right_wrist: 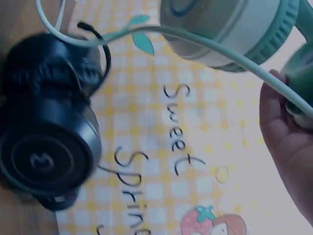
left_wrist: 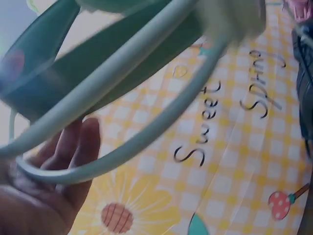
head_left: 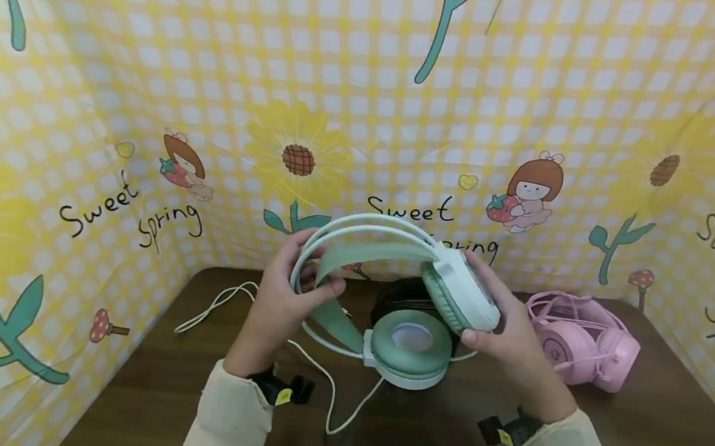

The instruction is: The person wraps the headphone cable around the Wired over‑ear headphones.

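Both hands hold a pair of mint-green headphones (head_left: 465, 299) above the table in the head view. My left hand (head_left: 277, 302) grips the headband, its thumb on the near side and fingers behind the thin outer hoops. At the other side, my right hand (head_left: 511, 335) holds the outer shell of one ear cup between thumb and fingers. The second ear cup (head_left: 408, 378) hangs lower, its round green cushion facing up. A soft inner band (head_left: 374, 252) runs beneath the hoops. From the lower cup a pale cable (head_left: 332, 398) loops down.
Black headphones (right_wrist: 49, 142) stand behind the green pair, mostly hidden in the head view. Pink headphones (head_left: 583, 347) lie at the right on the dark wooden table (head_left: 161, 400). Another stretch of pale cable (head_left: 205, 316) lies at the left. A yellow checked cloth (head_left: 374, 91) hangs around the table.
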Tool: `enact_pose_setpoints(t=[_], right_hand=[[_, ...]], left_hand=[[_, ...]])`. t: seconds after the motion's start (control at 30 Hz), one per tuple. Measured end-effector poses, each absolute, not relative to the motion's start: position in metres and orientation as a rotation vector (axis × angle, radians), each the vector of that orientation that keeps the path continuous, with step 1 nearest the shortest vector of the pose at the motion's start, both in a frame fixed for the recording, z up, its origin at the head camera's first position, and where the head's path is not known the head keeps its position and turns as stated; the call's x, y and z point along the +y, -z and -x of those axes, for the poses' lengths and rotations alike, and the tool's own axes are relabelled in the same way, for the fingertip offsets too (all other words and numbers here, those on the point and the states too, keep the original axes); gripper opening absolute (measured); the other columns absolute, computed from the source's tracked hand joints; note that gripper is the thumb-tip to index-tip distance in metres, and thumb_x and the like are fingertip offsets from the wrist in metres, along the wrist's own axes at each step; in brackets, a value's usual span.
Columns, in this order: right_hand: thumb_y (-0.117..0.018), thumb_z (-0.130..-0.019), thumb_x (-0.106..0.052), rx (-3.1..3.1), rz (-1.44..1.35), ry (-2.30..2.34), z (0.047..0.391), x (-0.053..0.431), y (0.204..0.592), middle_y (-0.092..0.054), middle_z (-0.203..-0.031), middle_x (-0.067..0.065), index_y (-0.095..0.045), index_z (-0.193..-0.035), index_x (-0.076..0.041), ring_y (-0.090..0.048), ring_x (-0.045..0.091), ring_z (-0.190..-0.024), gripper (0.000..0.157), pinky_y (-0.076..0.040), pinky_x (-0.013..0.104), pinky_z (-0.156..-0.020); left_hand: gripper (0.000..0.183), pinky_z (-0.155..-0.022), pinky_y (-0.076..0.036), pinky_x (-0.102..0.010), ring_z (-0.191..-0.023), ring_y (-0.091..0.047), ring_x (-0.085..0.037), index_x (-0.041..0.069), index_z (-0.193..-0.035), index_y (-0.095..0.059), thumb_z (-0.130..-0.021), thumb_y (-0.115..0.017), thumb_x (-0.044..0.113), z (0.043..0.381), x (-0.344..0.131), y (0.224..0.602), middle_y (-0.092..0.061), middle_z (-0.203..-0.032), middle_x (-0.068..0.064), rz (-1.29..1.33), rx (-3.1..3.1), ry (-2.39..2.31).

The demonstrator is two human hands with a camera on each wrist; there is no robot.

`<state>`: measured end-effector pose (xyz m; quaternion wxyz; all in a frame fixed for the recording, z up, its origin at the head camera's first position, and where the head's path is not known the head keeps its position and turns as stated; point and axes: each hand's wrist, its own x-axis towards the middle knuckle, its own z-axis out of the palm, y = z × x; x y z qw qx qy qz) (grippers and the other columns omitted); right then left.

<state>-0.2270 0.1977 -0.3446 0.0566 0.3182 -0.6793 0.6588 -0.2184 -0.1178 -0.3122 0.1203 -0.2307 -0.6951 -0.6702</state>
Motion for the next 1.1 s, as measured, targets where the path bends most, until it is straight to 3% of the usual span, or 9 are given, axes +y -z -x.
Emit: enact_pose_setpoints(t=[0.23, 0.6, 0.73, 0.83, 1.0, 1.1], right_hand=[[-0.072, -0.083, -0.020, -2.156, -1.073, -1.929, 0.233, 0.210, 0.343, -0.040, -0.146, 0.011, -0.031, -0.154, -0.017, -0.045, 0.027, -0.118, 0.082, -0.044, 0.028, -0.091], [-0.071, -0.088, -0.019, -2.026, -0.963, -2.195, 0.247, 0.204, 0.355, -0.032, -0.150, 0.016, -0.027, -0.153, -0.006, -0.040, 0.023, -0.128, 0.079, -0.043, 0.027, -0.095], [-0.072, -0.089, -0.026, -2.110, -0.855, -2.195, 0.247, 0.203, 0.361, -0.038, -0.143, 0.013, -0.030, -0.152, -0.007, -0.050, 0.018, -0.110, 0.079, -0.050, 0.026, -0.075], [-0.070, -0.090, -0.030, -2.150, -0.845, -2.211, 0.247, 0.202, 0.363, -0.047, -0.123, 0.014, -0.032, -0.150, -0.006, -0.051, 0.016, -0.083, 0.075, -0.045, 0.026, -0.060], [-0.058, -0.098, -0.024, -2.293, -0.767, -2.117, 0.249, 0.203, 0.362, -0.048, -0.086, 0.009, -0.038, -0.144, 0.001, -0.042, 0.011, -0.058, 0.055, -0.038, 0.025, -0.052], [-0.053, -0.101, -0.023, -2.424, -0.678, -1.918, 0.251, 0.204, 0.360, -0.052, -0.081, 0.010, -0.049, -0.134, 0.004, -0.042, 0.012, -0.056, 0.042, -0.039, 0.026, -0.050]], left_hand=[[0.058, -0.075, -0.053, -0.036, -0.093, -0.062, -0.026, 0.025, -0.137, -0.052, -0.085, -0.076, 0.017, 0.225, -0.121, 0.314, -0.062, -0.119, -0.007, 0.854, -2.295, 1.791], [0.048, -0.070, -0.049, -0.028, -0.084, -0.059, -0.022, 0.011, -0.122, -0.066, -0.076, -0.074, 0.000, 0.224, -0.113, 0.320, -0.066, -0.103, -0.007, 0.698, -1.962, 1.678], [0.051, -0.067, -0.049, -0.026, -0.081, -0.060, -0.019, 0.007, -0.121, -0.067, -0.072, -0.072, -0.007, 0.215, -0.110, 0.320, -0.068, -0.102, -0.010, 0.632, -1.854, 1.656], [0.051, -0.067, -0.049, -0.025, -0.078, -0.059, -0.018, 0.004, -0.120, -0.068, -0.071, -0.070, -0.011, 0.208, -0.106, 0.318, -0.068, -0.102, -0.015, 0.634, -1.755, 1.639], [0.044, -0.067, -0.048, -0.026, -0.075, -0.059, -0.019, -0.001, -0.114, -0.070, -0.070, -0.070, -0.008, 0.202, -0.097, 0.311, -0.068, -0.097, -0.018, 0.650, -1.572, 1.509], [0.042, -0.070, -0.048, -0.029, -0.079, -0.061, -0.021, -0.002, -0.111, -0.071, -0.069, -0.071, -0.002, 0.202, -0.094, 0.306, -0.069, -0.097, -0.018, 0.616, -1.487, 1.426]])
